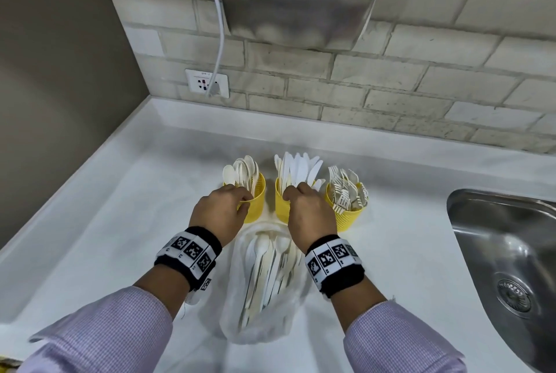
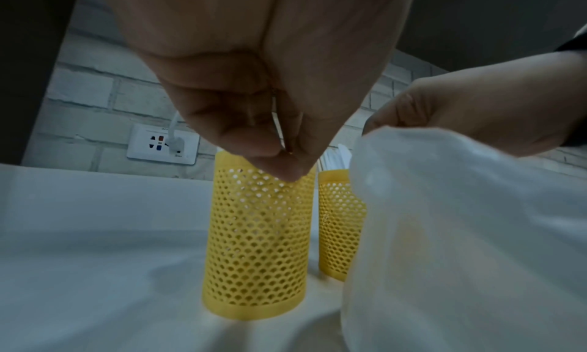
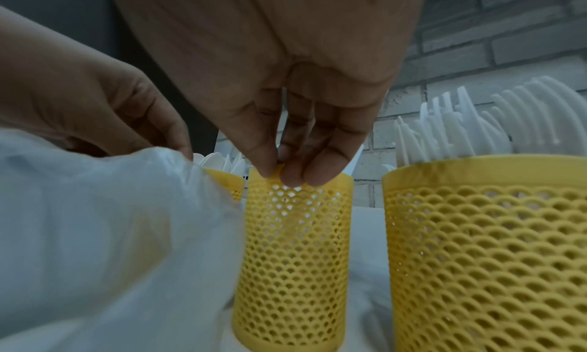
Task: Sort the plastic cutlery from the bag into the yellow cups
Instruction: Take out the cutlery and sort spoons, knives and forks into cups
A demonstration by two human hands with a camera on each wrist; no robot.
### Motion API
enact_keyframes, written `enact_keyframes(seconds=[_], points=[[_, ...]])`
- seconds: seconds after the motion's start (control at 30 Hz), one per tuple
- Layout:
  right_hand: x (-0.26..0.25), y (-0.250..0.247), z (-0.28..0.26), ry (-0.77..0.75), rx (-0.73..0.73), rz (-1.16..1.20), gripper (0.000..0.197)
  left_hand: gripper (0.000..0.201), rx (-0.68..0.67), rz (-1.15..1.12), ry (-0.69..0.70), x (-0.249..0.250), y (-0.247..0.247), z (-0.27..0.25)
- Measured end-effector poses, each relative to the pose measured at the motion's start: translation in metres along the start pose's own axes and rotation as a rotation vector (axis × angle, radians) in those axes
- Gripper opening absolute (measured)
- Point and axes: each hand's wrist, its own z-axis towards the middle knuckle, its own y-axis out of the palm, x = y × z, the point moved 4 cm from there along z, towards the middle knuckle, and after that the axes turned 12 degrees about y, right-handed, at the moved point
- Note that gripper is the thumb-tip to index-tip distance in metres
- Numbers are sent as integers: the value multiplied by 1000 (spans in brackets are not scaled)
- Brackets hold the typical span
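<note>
With 3 yellow cups [image 1: 255, 201] well stocked, both hands [image 1: 221, 216] pinched pieces over them, the bag [image 1: 264, 282] below still half full.

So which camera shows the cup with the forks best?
The head view: the fork cup stands whole at the row's right end, with its forks' tines clear. The right wrist view shows it close but cropped, forks blurry. The left wrist view does not show it.

You wear pale lilac fine-checked shirt sleeves [image 1: 120, 324] at the frame's lower corners — and black fabric wristbands [image 1: 188, 255] carrying white tiles printed with black square-patterned markers.
</note>
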Motion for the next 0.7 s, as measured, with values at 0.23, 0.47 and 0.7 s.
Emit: enact_keyframes(seconds=[0.23,0.47,0.7], points=[[7,-1,-3,-27,48,102,40,12,145,-92,28,15,-20,-9],[12,-6,-61,-179,90,347,22,4,-61,-316,242,47,-20,-58],[11,40,-119,-164,-260,188,21,11,-447,-310,303,50,11,-101]])
